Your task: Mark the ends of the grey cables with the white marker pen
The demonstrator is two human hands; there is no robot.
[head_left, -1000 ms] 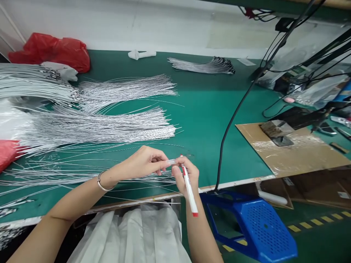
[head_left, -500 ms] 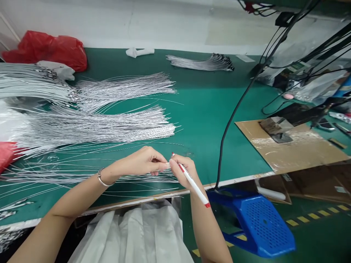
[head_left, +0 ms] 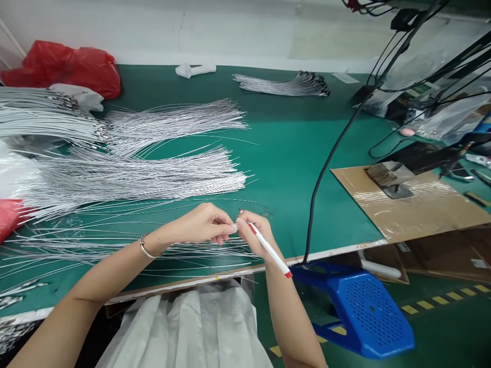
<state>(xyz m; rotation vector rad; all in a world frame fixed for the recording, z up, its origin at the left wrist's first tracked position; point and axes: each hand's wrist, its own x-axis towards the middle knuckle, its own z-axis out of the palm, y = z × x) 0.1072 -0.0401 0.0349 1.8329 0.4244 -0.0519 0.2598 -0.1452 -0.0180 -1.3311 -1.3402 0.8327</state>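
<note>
My right hand (head_left: 256, 232) is closed round a white marker pen (head_left: 270, 250) with red ends; its rear end slants down toward my wrist. The thumb and fingertips of that hand meet close to my left hand (head_left: 210, 224). With its fingers pinched, my left hand holds the end of a thin silvery wire, mostly hidden by the fingers. Below both hands, loose wires (head_left: 126, 245) lie spread along the table's front edge. A thick bundle of wires (head_left: 164, 176) rests just beyond my left hand.
Another wire bundle (head_left: 184, 120) and grey cables (head_left: 34, 117) lie farther left. At the back are a red bag (head_left: 72, 71) and a small black-ended bundle (head_left: 284, 84). A black cable (head_left: 333, 148) hangs before a cardboard sheet (head_left: 414, 204). A blue stool (head_left: 376, 312) stands below.
Both hands stay together in nearly the same place. The marker pen has shifted slightly up and left, and the camera view has moved a little.
</note>
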